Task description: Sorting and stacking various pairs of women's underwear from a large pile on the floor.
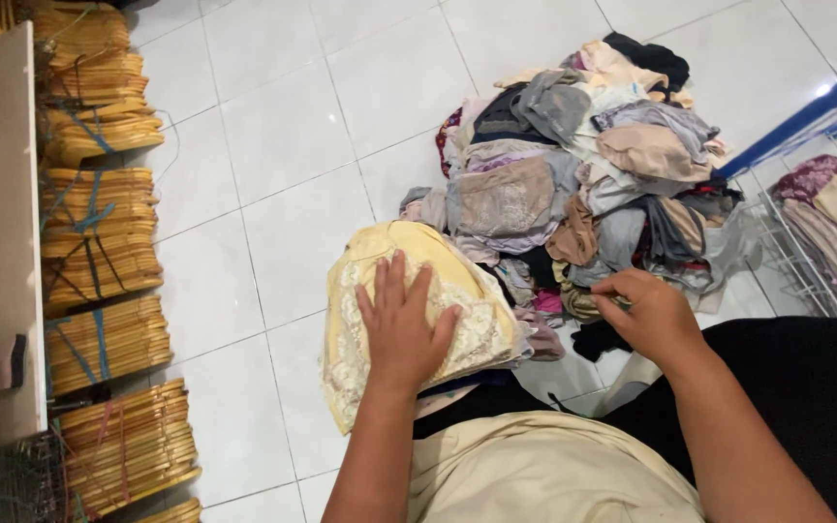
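White tile floor [273,194] | left hand [401,324] flat on yellow garment [380,257] | right hand [646,315] pinching

Person, seen from above: two bare forearms, no sleeves visible, no rings or watch on left hand [401,324] or right hand [646,315]. Cream-coloured shirt [544,475] over the belly; black garment [806,407] on the lap.
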